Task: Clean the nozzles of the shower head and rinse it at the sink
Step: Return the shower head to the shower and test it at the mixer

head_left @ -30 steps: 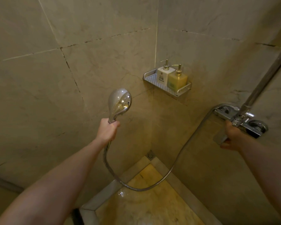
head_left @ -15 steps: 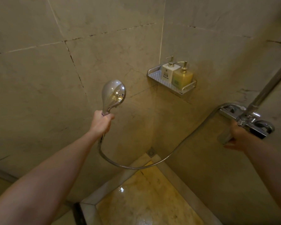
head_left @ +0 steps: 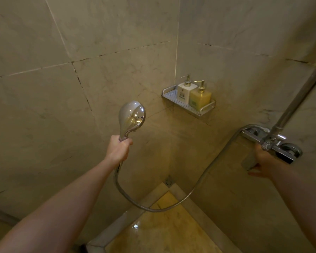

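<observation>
Left hand [head_left: 118,150] grips the shower head [head_left: 131,115] by its handle, chrome back facing near — right hand [head_left: 264,162] holds the faucet lever [head_left: 248,161] at far right.

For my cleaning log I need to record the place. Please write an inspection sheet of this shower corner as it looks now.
Surface: shower floor looks wet and glossy; a drain sits in the corner.
Job's things: shower head held up with its chrome back toward the camera; nozzles not visible. No sink seen.
Clutter: white pump bottle and yellow pump bottle side by side on the corner shelf.
Hands: left hand grips the shower head's handle; right hand holds the mixer lever, fingers curled under it.
Cables: metal hose hangs in a loop from handle to mixer valve.
Surroundings: tiled walls with dark grout lines; riser pipe.
</observation>
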{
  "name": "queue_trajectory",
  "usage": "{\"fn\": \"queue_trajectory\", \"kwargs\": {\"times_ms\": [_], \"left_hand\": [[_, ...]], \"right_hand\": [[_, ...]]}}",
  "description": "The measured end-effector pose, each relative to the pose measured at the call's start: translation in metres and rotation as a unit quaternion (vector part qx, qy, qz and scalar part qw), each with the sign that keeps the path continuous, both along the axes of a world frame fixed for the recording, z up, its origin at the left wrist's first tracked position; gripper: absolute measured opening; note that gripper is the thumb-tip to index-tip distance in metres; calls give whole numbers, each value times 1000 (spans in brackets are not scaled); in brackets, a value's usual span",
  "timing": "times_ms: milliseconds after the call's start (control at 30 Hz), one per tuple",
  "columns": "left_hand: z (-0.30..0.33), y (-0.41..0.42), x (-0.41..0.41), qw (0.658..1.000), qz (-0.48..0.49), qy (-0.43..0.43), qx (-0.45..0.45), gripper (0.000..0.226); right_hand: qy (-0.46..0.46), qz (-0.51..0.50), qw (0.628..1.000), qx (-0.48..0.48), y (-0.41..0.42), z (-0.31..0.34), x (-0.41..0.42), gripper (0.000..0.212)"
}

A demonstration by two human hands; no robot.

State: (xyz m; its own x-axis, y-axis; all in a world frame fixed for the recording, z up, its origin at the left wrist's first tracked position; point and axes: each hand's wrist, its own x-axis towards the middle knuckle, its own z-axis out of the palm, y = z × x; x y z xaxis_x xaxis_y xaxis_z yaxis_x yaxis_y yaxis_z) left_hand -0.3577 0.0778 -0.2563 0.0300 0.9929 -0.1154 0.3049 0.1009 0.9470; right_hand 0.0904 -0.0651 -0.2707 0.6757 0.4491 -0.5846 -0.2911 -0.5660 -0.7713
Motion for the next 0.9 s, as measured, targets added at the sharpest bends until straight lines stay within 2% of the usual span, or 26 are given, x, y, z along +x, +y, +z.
{"fn": "queue_trajectory", "kwargs": {"times_ms": [167,300,433,600,767,900], "left_hand": [[3,-4,22,1000,12,0,10,33],[10,-8,34,1000,15,-11,14,28],[13,-12,44,1000,-5,3,23,31],[11,-15,48,999,-33,29,25,33],[8,-17,48,998,-44,41,10,25],[6,-16,49,998,-46,33,11,31]], "right_hand": [[1,2,1000,-1,-4,5,-5,54],[9,20,1000,-1,-5,11,-7,45],[12,15,1000,-7,-6,13,-7,55],[23,11,1000,7,-6,9,-4,49],[14,18,1000,2,-6,8,-3,46],[4,19,1000,-11,-3,6,0,56]]}}
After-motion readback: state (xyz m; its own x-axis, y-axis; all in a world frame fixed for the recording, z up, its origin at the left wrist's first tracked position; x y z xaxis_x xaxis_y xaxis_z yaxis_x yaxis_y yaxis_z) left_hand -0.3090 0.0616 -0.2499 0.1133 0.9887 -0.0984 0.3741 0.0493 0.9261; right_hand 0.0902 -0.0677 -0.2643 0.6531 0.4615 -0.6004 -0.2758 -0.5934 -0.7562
